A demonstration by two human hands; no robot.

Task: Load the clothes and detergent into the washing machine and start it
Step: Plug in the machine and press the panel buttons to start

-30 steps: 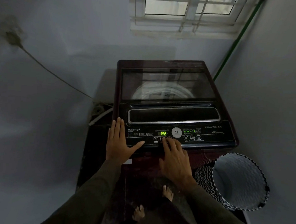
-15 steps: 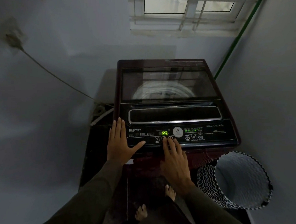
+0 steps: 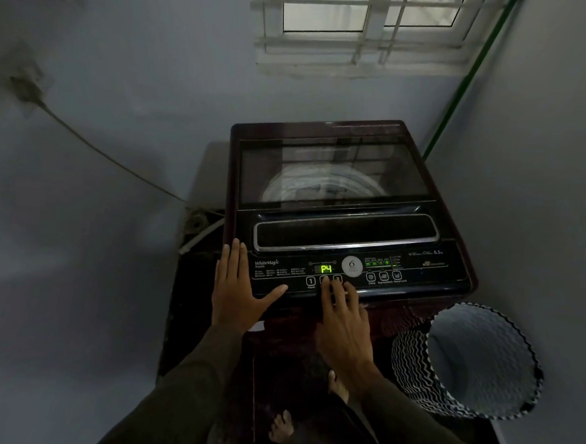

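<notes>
The washing machine (image 3: 349, 225) under the window (image 3: 366, 10) has its lid (image 3: 332, 172) closed; the display (image 3: 326, 269) shows P4. The left hand (image 3: 238, 287) lies flat on its corner, and the right hand (image 3: 342, 314) presses a button with straight fingers (image 3: 327, 291). Loading seems finished; starting remains.

Window (image 3: 365, 23) high on back wall: white frame, pale light in panes. White grille (image 3: 360, 49) across it. Green pipe (image 3: 464, 88) slants down from window's right side along wall corner. Wall plug (image 3: 25, 85) far left of window, lower; cable (image 3: 110, 159) sags from it down and rightward. Coiled hose (image 3: 197, 223) on floor, below window's left edge. Basket (image 3: 409, 366), zigzag black-and-white outside, pale lining, far below window, to right.
</notes>
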